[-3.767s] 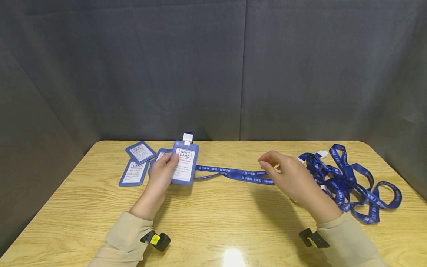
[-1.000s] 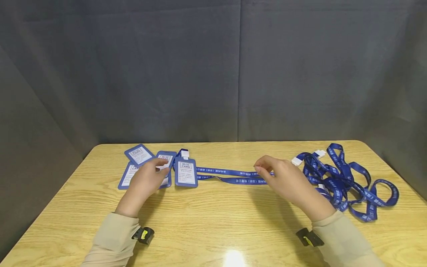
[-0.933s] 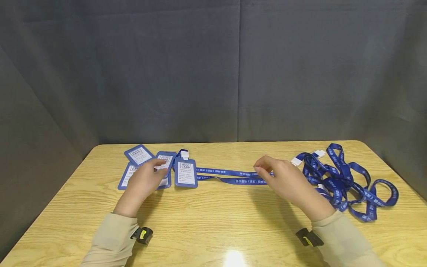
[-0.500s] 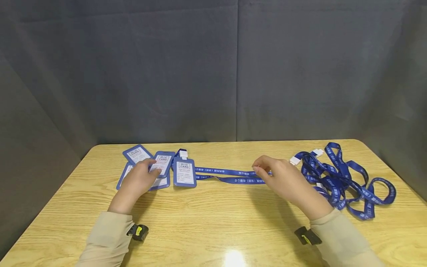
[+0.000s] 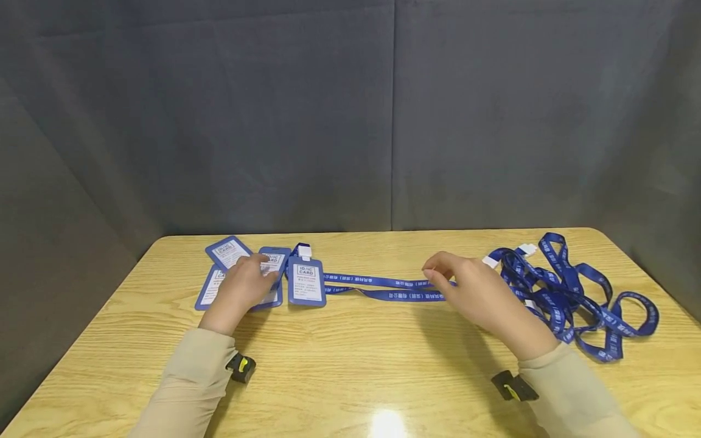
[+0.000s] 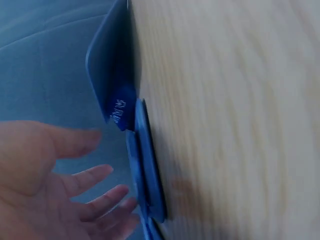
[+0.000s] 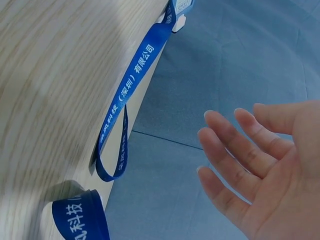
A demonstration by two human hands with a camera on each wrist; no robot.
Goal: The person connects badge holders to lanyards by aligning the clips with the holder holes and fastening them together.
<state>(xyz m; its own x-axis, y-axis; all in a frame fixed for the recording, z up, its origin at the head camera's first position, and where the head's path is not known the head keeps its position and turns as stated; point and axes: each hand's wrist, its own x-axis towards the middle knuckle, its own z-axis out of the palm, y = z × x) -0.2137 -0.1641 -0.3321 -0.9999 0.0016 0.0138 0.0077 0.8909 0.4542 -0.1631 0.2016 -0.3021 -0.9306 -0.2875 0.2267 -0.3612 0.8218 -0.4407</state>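
Note:
My left hand (image 5: 243, 286) hovers over the blue ID card holders at the table's left, fingers relaxed. In the left wrist view, that hand (image 6: 75, 190) stands apart from a stack of card holders (image 6: 147, 160). Partly under it in the head view lies one card holder (image 5: 275, 260). Just right of this lies a card holder (image 5: 306, 281) with a white clip (image 5: 304, 250) and a blue lanyard (image 5: 378, 281) stretching rightward. My right hand (image 5: 479, 292) is held above the lanyard's far end, loosely curled and holding nothing; the right wrist view shows its fingers (image 7: 235, 160) free.
A tangled heap of blue lanyards (image 5: 564, 298) with white clips lies at the right. Two more card holders, one tilted (image 5: 229, 252) over another (image 5: 210, 291), lie at the far left. Behind the wooden table (image 5: 350, 365) hangs a dark grey curtain (image 5: 274, 121).
The card holder with the lanyard, earlier held up by my left hand, now lies on the table. Half a second ago, the holder under that hand sat shifted; now it is back on the stack.

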